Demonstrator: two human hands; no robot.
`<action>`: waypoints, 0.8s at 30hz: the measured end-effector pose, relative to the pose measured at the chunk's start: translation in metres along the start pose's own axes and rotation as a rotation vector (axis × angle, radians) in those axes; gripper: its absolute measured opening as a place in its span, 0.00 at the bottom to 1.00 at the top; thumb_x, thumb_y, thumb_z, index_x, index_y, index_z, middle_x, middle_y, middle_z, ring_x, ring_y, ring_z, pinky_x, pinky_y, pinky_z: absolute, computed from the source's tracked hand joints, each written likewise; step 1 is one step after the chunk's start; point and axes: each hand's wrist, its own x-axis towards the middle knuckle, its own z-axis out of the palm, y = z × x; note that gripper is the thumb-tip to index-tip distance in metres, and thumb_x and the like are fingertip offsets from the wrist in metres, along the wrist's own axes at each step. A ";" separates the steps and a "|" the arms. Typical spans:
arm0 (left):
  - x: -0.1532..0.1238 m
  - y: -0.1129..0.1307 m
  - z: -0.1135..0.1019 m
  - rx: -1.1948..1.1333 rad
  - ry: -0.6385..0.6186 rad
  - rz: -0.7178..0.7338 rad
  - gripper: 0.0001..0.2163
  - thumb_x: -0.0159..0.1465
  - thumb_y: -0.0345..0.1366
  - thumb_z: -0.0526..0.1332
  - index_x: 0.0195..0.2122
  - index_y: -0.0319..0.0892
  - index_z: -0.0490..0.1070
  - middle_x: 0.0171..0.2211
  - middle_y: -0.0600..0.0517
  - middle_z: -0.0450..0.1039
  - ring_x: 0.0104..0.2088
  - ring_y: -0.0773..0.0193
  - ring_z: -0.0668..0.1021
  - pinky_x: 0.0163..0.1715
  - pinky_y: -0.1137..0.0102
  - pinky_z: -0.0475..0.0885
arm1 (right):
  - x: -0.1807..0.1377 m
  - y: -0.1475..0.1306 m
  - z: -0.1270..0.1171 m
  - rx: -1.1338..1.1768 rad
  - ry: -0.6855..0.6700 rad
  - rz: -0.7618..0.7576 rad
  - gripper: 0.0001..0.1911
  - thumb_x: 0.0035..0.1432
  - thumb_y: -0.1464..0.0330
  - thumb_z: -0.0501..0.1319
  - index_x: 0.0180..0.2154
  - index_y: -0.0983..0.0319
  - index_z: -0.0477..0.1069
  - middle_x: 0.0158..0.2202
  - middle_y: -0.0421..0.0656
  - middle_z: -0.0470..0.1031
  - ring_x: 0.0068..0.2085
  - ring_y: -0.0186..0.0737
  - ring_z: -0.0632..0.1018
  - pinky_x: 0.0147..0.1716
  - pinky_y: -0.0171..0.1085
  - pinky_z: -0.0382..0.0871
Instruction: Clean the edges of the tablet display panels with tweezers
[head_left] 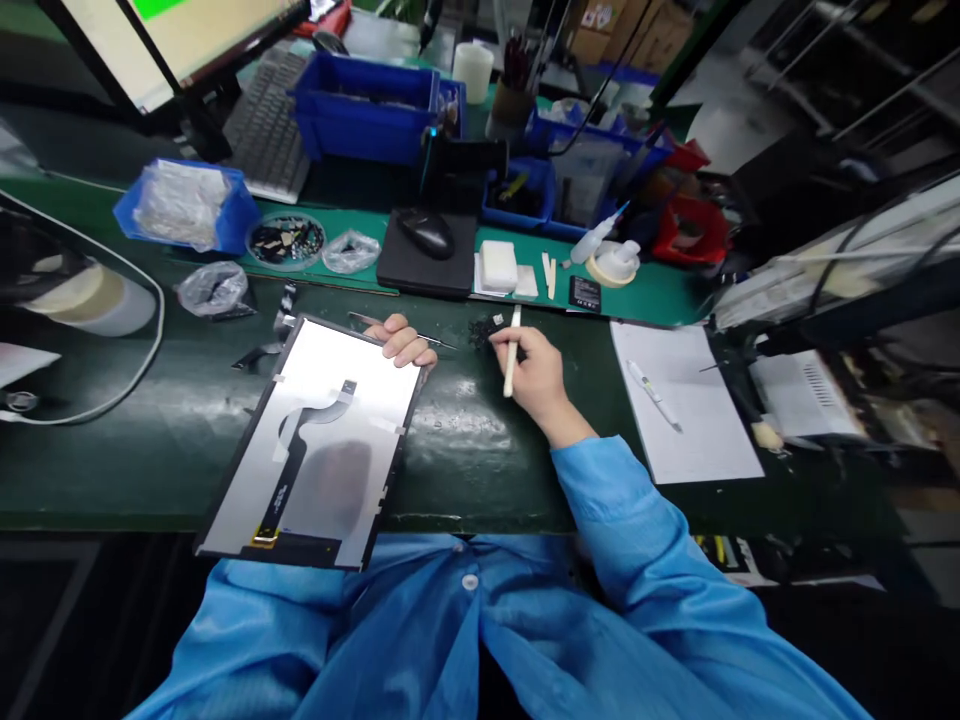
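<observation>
A flat silver display panel [330,400] with a dark flex cable lies tilted on the dark green bench, its lower edge hanging over the front. My left hand [401,343] grips the panel's far right corner, fingers curled over the edge. My right hand [534,375] is closed on a cream plastic stick [511,352], held upright. The stick's top end is close to a small heap of black scraps [486,328]. Thin metal tweezers [435,340] lie on the bench just beyond my left hand.
A black mouse [426,233] sits on a dark pad behind my hands. Blue bins [364,105], a keyboard [266,125] and a monitor line the back. A white sheet with a pen [654,395] lies to the right; a white cable [142,360] loops at the left.
</observation>
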 end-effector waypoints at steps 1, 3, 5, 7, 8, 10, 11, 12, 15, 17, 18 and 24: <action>0.003 0.000 -0.002 -0.006 -0.024 -0.014 0.10 0.69 0.36 0.45 0.30 0.44 0.54 0.14 0.61 0.39 0.16 0.67 0.45 0.25 0.67 0.52 | 0.004 0.003 -0.004 0.014 0.044 0.063 0.08 0.64 0.65 0.60 0.40 0.58 0.78 0.41 0.46 0.83 0.42 0.46 0.81 0.46 0.45 0.74; 0.007 -0.001 -0.003 -0.013 -0.058 -0.052 0.11 0.70 0.36 0.44 0.28 0.44 0.52 0.14 0.61 0.36 0.15 0.67 0.44 0.23 0.68 0.51 | 0.006 0.011 -0.014 0.005 0.097 0.182 0.12 0.65 0.61 0.60 0.43 0.60 0.78 0.42 0.48 0.83 0.42 0.46 0.82 0.46 0.44 0.75; 0.009 -0.002 -0.003 -0.016 -0.032 -0.093 0.13 0.71 0.37 0.43 0.27 0.44 0.51 0.13 0.61 0.35 0.15 0.68 0.43 0.22 0.68 0.50 | 0.004 0.023 -0.028 -0.097 0.145 0.286 0.16 0.64 0.59 0.59 0.44 0.62 0.77 0.41 0.49 0.82 0.40 0.46 0.81 0.44 0.44 0.75; 0.009 -0.003 -0.001 -0.019 0.022 -0.125 0.15 0.72 0.37 0.42 0.26 0.44 0.51 0.13 0.61 0.34 0.15 0.68 0.42 0.23 0.68 0.49 | -0.001 0.037 -0.046 -0.214 0.156 0.357 0.17 0.64 0.59 0.58 0.46 0.63 0.77 0.41 0.50 0.81 0.40 0.47 0.80 0.44 0.45 0.75; 0.009 -0.004 0.000 -0.021 0.039 -0.135 0.15 0.72 0.37 0.41 0.26 0.44 0.51 0.13 0.61 0.34 0.15 0.68 0.42 0.23 0.67 0.49 | -0.002 0.043 -0.055 -0.236 0.157 0.369 0.17 0.63 0.61 0.57 0.46 0.63 0.77 0.42 0.50 0.81 0.42 0.48 0.80 0.46 0.47 0.75; 0.006 -0.006 0.003 -0.024 0.044 -0.150 0.16 0.72 0.37 0.40 0.26 0.44 0.51 0.13 0.61 0.35 0.14 0.67 0.43 0.24 0.67 0.50 | -0.002 0.053 -0.070 -0.287 0.164 0.395 0.15 0.59 0.66 0.56 0.44 0.64 0.78 0.43 0.52 0.79 0.46 0.52 0.79 0.52 0.53 0.72; 0.004 -0.008 0.005 -0.025 0.044 -0.158 0.16 0.72 0.36 0.40 0.26 0.44 0.52 0.13 0.61 0.35 0.14 0.67 0.43 0.24 0.67 0.50 | -0.001 0.054 -0.075 -0.317 0.182 0.404 0.16 0.57 0.68 0.57 0.44 0.64 0.78 0.46 0.54 0.77 0.50 0.54 0.78 0.56 0.55 0.69; 0.002 -0.009 0.007 -0.025 0.044 -0.164 0.16 0.72 0.35 0.40 0.25 0.44 0.53 0.13 0.61 0.36 0.14 0.68 0.43 0.24 0.67 0.50 | 0.000 0.052 -0.077 -0.345 0.215 0.400 0.16 0.56 0.69 0.57 0.44 0.64 0.78 0.49 0.56 0.75 0.54 0.55 0.76 0.59 0.57 0.66; -0.006 -0.013 0.014 -0.026 0.040 -0.168 0.18 0.73 0.35 0.39 0.25 0.44 0.54 0.13 0.61 0.36 0.14 0.68 0.43 0.23 0.67 0.50 | -0.004 0.025 -0.065 -0.297 0.338 0.291 0.15 0.59 0.68 0.58 0.46 0.63 0.78 0.52 0.55 0.74 0.54 0.52 0.76 0.56 0.53 0.69; -0.010 -0.015 0.018 -0.030 0.033 -0.148 0.20 0.74 0.37 0.38 0.25 0.43 0.56 0.13 0.60 0.37 0.14 0.69 0.43 0.23 0.68 0.50 | -0.015 -0.005 -0.046 0.001 0.238 0.279 0.13 0.64 0.62 0.59 0.43 0.62 0.78 0.40 0.49 0.79 0.38 0.45 0.79 0.41 0.45 0.75; -0.012 -0.016 0.020 -0.034 0.025 -0.139 0.21 0.74 0.37 0.37 0.25 0.44 0.58 0.13 0.60 0.37 0.14 0.69 0.44 0.23 0.68 0.51 | -0.021 -0.020 -0.034 0.164 0.100 0.319 0.13 0.64 0.60 0.61 0.42 0.61 0.78 0.34 0.46 0.79 0.31 0.41 0.78 0.34 0.41 0.75; -0.020 -0.024 0.024 -0.035 -0.025 -0.155 0.27 0.76 0.38 0.34 0.31 0.43 0.69 0.13 0.61 0.36 0.13 0.70 0.46 0.20 0.71 0.52 | -0.045 -0.056 0.019 0.695 -0.325 0.466 0.24 0.65 0.51 0.62 0.51 0.62 0.78 0.37 0.45 0.82 0.33 0.39 0.80 0.33 0.38 0.76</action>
